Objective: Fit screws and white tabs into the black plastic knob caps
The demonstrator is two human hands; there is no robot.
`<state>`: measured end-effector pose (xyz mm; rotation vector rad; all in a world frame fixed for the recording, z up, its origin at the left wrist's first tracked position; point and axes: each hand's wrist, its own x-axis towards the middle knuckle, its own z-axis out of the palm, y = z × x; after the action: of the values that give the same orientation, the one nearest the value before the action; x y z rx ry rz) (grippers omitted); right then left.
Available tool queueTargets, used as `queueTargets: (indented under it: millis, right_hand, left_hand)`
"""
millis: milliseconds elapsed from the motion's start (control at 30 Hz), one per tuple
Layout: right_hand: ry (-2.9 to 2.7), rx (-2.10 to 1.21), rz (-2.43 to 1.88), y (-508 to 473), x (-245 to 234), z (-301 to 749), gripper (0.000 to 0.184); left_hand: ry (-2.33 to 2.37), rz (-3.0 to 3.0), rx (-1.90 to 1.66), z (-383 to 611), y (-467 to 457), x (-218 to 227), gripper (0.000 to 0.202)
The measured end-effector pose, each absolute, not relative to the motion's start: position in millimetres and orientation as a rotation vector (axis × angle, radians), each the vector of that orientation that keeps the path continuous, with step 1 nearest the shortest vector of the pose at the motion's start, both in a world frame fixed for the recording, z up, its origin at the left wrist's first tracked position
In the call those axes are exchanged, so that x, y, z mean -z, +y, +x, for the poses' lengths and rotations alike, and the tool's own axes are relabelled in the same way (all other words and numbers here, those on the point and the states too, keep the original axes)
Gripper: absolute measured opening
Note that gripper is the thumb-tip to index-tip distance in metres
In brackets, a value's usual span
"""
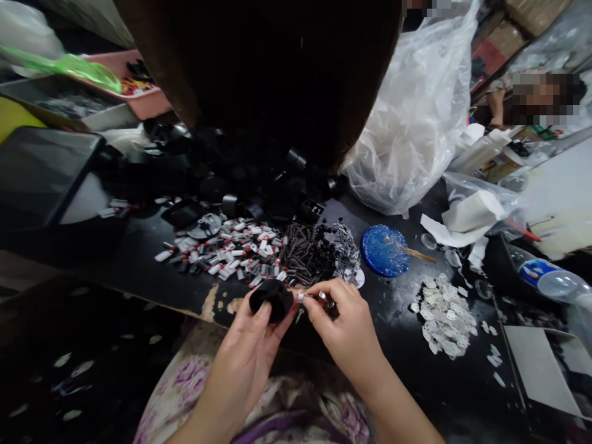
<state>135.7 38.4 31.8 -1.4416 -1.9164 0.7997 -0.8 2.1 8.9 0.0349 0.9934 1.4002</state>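
Note:
My left hand [252, 336] is closed round a small round black plastic part [272, 298] at the near edge of a dark table [398, 345]. My right hand [340, 320] pinches a small silver-and-white piece [311, 297] and holds its tip against the black part. Just beyond my hands lies a pile of small white-and-red pieces [231, 253], a heap of dark springs [308, 253] and a heap of black parts [240, 179].
A blue round lid [383, 250] with a thin stick lies right of the springs. White flakes [444, 314] are scattered at right. A big clear plastic bag [416, 117], a bottle [550, 277], a pink tray [134, 86] and another person at the far right surround the table.

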Motion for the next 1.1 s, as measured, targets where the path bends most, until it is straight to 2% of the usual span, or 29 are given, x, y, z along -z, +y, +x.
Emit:
queueTargets:
  millis: [167,233,333,400,500,767,1100]
  right_hand:
    - [-1.815,-0.852,-1.477,30.1,-35.3,142.5,0.005]
    - [-1.911,-0.709,-1.515,30.5,-38.9,158.8,0.006]
    - [-1.932,-0.325,-1.709,41.8,-45.8,201.6,0.001]
    - [-1.775,-0.129,-1.863,56.6,-47.5,233.8,0.01]
    - [-1.828,0.019,-1.981,80.0,-42.1,267.2,0.012]
    - [-1.984,0.137,-1.991,99.1,-22.7,272.8,0.011]
    - [-1.871,0.048,-1.974,94.1,-25.7,268.2,0.011]
  left_hand:
    - [1.093,0.05,-1.336,4.1,-3.2,-3.2,0.026]
    - [1.096,0.118,-1.215,2.3,2.0,5.3,0.033]
    - [1.102,0.233,-1.03,-0.4,13.6,14.8,0.037]
    - [1.125,0.294,-0.996,-0.8,19.0,15.6,0.037]
    - [1.155,0.367,-1.007,0.6,20.9,13.0,0.036]
    - [1.142,0.324,-1.063,2.0,22.4,20.8,0.026]
    - [1.134,0.367,-1.079,2.2,18.2,20.0,0.03]
